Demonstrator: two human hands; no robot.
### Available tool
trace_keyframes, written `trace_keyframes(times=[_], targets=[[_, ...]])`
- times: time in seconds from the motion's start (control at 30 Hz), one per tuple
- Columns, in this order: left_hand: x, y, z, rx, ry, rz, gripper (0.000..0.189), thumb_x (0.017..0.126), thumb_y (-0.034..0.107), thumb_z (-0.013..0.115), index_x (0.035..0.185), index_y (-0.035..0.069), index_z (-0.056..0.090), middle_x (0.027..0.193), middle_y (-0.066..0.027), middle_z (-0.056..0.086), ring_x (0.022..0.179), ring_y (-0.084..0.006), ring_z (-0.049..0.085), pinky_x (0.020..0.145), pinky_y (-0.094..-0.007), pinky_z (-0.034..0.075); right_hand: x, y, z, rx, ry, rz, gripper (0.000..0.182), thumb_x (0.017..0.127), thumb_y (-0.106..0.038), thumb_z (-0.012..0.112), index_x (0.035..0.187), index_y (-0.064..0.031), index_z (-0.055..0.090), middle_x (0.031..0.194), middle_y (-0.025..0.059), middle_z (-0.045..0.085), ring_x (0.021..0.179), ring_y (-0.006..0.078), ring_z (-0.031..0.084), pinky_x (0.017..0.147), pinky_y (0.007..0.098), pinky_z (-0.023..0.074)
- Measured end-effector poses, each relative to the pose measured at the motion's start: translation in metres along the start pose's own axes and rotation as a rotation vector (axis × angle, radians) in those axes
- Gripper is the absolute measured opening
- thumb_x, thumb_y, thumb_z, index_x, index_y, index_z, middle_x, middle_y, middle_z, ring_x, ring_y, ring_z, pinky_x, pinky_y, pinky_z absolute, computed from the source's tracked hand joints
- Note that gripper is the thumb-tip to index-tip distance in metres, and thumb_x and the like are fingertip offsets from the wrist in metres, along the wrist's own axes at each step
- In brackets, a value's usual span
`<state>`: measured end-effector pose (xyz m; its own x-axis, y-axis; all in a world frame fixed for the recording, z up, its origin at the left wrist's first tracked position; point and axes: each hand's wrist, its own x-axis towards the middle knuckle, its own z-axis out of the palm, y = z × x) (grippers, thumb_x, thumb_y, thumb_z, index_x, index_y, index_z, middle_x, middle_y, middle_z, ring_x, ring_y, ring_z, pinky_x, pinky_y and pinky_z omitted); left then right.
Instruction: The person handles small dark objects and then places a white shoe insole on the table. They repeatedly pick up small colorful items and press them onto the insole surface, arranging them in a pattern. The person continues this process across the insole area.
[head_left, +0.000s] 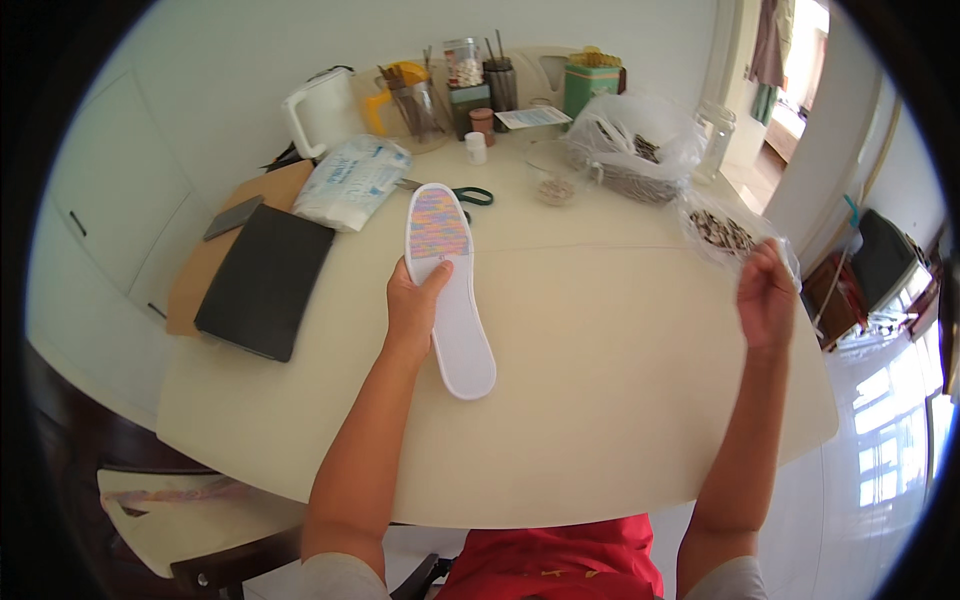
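Observation:
My left hand (415, 300) grips a white shoe insole (463, 345) near its middle, thumb on top. The insole's upper end carries multicoloured stitching in pink, yellow and blue. A thin thread (585, 246) runs from the insole's edge across to the right. At its far end my right hand (766, 289) is raised with the fingers pinched together, beside the plastic bag of seed shells; it is blurred, and a needle cannot be made out. Just beyond the insole lie scissors (474, 196) with dark green handles, their blades partly behind its tip.
A black folder or notebook (266, 281) and a white printed packet (352, 180) lie left. Behind stand a white kettle (326, 109), a pitcher (416, 112), jars and a green tin (591, 86). At right are a plastic bag (637, 142) and a bag of seed shells (720, 231).

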<state>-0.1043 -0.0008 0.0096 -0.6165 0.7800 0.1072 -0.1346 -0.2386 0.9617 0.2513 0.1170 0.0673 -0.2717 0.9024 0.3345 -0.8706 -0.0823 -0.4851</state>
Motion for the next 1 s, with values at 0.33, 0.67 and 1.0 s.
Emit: trace_keyframes(times=[0.33, 0.67, 1.0], targets=[[0.018, -0.017, -0.025, -0.076, 0.127, 0.071, 0.029, 0.076, 0.004, 0.062, 0.103, 0.0, 0.052, 0.093, -0.0086, 0.06, 0.078, -0.0146, 0.058, 0.068, -0.0269, 0.047, -0.004, -0.037, -0.007, -1.173, 0.909, -1.227, 0.019, 0.088, -0.018, 0.048, 0.088, 0.0003, 0.049, 0.057, 0.0025, 0.045, 0.059, 0.0133, 0.05, 0.059, 0.024, 0.0422], [-0.073, 0.011, 0.063, 0.013, -0.27, -0.098, 0.028, 0.082, 0.013, 0.06, 0.105, 0.0, 0.05, 0.094, -0.0077, 0.059, 0.078, -0.0121, 0.058, 0.068, -0.0257, 0.048, -0.044, 0.115, 0.061, -1.311, -0.342, -0.252, 0.013, 0.082, 0.002, 0.052, 0.094, -0.0028, 0.053, 0.08, 0.007, 0.058, 0.069, 0.0159, 0.057, 0.063, 0.0277, 0.0473], [-0.073, 0.009, 0.061, -0.014, -0.284, -0.099, 0.024, 0.082, 0.01, 0.059, 0.103, 0.001, 0.052, 0.091, -0.0066, 0.06, 0.076, -0.011, 0.058, 0.066, -0.0251, 0.048, -0.046, 0.113, 0.064, -1.583, -0.379, -0.48, 0.004, 0.076, -0.004, 0.061, 0.078, -0.0053, 0.058, 0.074, 0.0051, 0.054, 0.064, 0.0216, 0.055, 0.054, 0.0306, 0.0445]])
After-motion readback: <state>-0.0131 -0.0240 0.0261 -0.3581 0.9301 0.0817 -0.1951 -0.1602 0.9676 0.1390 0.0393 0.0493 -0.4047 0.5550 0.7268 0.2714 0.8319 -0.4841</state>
